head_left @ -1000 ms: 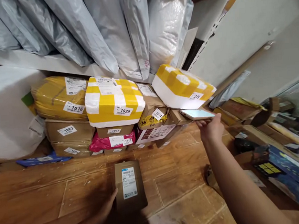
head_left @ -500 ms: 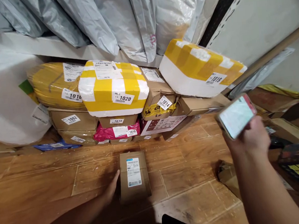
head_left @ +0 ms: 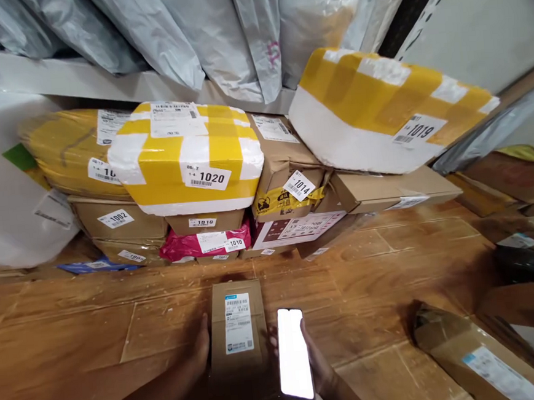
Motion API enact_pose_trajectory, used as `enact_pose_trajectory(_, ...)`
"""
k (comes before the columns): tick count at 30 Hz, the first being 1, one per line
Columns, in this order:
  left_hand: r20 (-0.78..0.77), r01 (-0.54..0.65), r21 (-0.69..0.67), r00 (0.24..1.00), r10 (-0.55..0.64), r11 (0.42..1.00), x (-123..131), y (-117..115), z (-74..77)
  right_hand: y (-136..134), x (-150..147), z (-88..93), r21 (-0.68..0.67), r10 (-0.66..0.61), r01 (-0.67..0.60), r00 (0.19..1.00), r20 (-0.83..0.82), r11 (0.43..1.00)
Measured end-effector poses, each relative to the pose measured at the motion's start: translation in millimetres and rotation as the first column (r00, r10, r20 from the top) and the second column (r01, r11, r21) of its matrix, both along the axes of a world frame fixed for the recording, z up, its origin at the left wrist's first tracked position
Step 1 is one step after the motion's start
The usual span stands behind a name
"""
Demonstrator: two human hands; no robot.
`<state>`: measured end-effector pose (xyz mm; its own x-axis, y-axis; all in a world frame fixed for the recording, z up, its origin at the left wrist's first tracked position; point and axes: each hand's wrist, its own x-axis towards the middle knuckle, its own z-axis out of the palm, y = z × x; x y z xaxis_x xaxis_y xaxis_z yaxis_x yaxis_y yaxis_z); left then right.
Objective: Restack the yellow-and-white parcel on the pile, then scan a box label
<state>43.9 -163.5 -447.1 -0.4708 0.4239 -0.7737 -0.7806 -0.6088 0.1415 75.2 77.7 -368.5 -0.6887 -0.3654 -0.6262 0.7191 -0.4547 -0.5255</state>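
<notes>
A small brown cardboard box (head_left: 261, 324) with a white shipping label (head_left: 238, 322) is low in the middle of the head view, label side up. My left hand (head_left: 199, 344) grips it along its left side, the thumb on the edge and the other fingers mostly hidden. Close to the box's right side, my right hand (head_left: 319, 362) is wrapped round a smartphone (head_left: 294, 355). The phone's screen faces me and glows plain white.
Stacked parcels line the shelf's foot: yellow-taped foam boxes marked 1020 (head_left: 189, 154) and 1019 (head_left: 394, 113), a carton marked 1014 (head_left: 282, 155) and a pink package (head_left: 187, 243). Grey mailing bags (head_left: 217, 37) hang above. A brown parcel (head_left: 463, 338) lies on the wooden floor (head_left: 165, 319) at right.
My right hand has brought the phone from the right down beside the box, and its screen has turned bright white. My left hand stays at the box. The view has shifted slightly.
</notes>
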Motion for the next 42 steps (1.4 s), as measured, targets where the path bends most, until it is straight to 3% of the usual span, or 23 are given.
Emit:
enact_pose_trajectory(3, -0.037, 0.010, 0.121, 0.999, -0.006, 0.993, 3.8, 5.2, 5.4, -6.1, -3.0, -6.8, -0.152, -0.061, 0.092, 0.978, 0.200, 0.984)
enact_pose_trajectory(5, -0.059, 0.008, 0.113, 0.998, -0.002, 0.994, 8.1, 4.6, 8.2, -7.0, -3.1, -2.0, -0.148, -0.057, 0.085, 0.982, 0.181, 0.985)
enact_pose_trajectory(7, -0.118, 0.050, -0.110, 0.991, -0.063, 0.993, 12.8, 0.1, 8.5, -7.9, -0.7, 1.7, -0.095, -0.083, 0.093, 0.991, 0.108, 0.991)
enact_pose_trajectory(8, -0.145, 0.061, -0.282, 0.984, -0.106, 0.957, 15.3, -3.1, 8.3, -8.7, 1.5, 2.1, -0.059, -0.104, 0.108, 0.992, 0.066, 0.992)
enact_pose_trajectory(9, -0.161, 0.048, -0.450, 0.978, -0.134, 0.892, 17.8, -6.3, 8.4, -9.8, 4.3, 1.6, -0.023, -0.123, 0.124, 0.992, 0.028, 0.992)
enact_pose_trajectory(11, -0.247, -0.074, -0.730, 0.956, -0.161, 0.679, 22.7, -10.5, 12.7, -12.3, 11.2, -0.4, 0.026, -0.138, 0.139, 0.990, -0.023, 0.990)
enact_pose_trajectory(12, -0.322, -0.155, -0.805, 0.925, -0.202, 0.573, 24.8, -10.2, 17.8, -13.4, 14.8, -1.0, 0.030, -0.133, 0.134, 0.991, -0.034, 0.990)
enact_pose_trajectory(13, -0.395, -0.216, -0.835, 0.876, -0.277, 0.507, 26.4, -7.5, 24.8, -14.3, 18.2, -0.9, 0.022, -0.128, 0.129, 0.991, -0.042, 0.991)
enact_pose_trajectory(14, -0.452, -0.248, -0.843, 0.807, -0.379, 0.478, 27.2, -2.5, 33.5, -14.8, 21.2, 0.0, 0.013, -0.125, 0.126, 0.991, -0.051, 0.992)
enact_pose_trajectory(15, -0.483, -0.220, -0.834, 0.737, -0.474, 0.506, 26.9, 4.9, 42.9, -14.8, 23.7, 1.8, 0.004, -0.118, 0.119, 0.991, -0.059, 0.993)
enact_pose_trajectory(16, -0.481, -0.129, -0.808, 0.708, -0.517, 0.574, 25.7, 14.1, 52.2, -14.2, 25.6, 4.3, -0.004, -0.102, 0.102, 0.993, -0.067, 0.995)
enact_pose_trajectory(19, -0.311, 0.175, -0.600, 0.848, -0.429, 0.781, 18.5, 44.9, 72.0, -10.1, 28.3, 13.8, -0.029, 0.006, -0.010, 0.993, -0.117, 1.000)
enact_pose_trajectory(21, -0.223, 0.212, -0.444, 0.915, -0.337, 0.871, 14.8, 60.7, 75.5, -6.7, 28.8, 19.5, -0.041, 0.092, -0.100, 0.980, -0.177, 0.994)
enact_pose_trajectory(23, -0.250, 0.145, -0.348, 0.938, -0.241, 0.926, 14.2, 69.4, 73.3, -4.1, 29.0, 23.7, -0.009, 0.169, -0.176, 0.958, -0.233, 0.984)
enact_pose_trajectory(26, -0.295, 0.055, -0.258, 0.946, -0.133, 0.965, 16.3, 71.8, 66.7, -2.3, 28.9, 28.2, 0.073, 0.242, -0.231, 0.926, -0.289, 0.970)
enact_pose_trajectory(29, -0.296, 0.053, -0.193, 0.949, -0.110, 0.980, 16.5, 68.8, 65.3, -2.4, 28.5, 32.0, 0.085, 0.251, -0.236, 0.914, -0.318, 0.968)
enact_pose_trajectory(36, -0.343, 0.131, -0.199, 0.919, -0.194, 0.971, 15.5, 63.4, 78.2, -5.0, 33.1, 27.5, 0.124, 0.234, -0.203, 0.910, -0.342, 0.971)
enact_pose_trajectory(42, -0.364, 0.180, -0.218, 0.897, -0.251, 0.959, 18.2, 62.7, 77.9, -9.6, 38.0, 18.5, 0.179, 0.149, -0.098, 0.941, -0.303, 0.979)
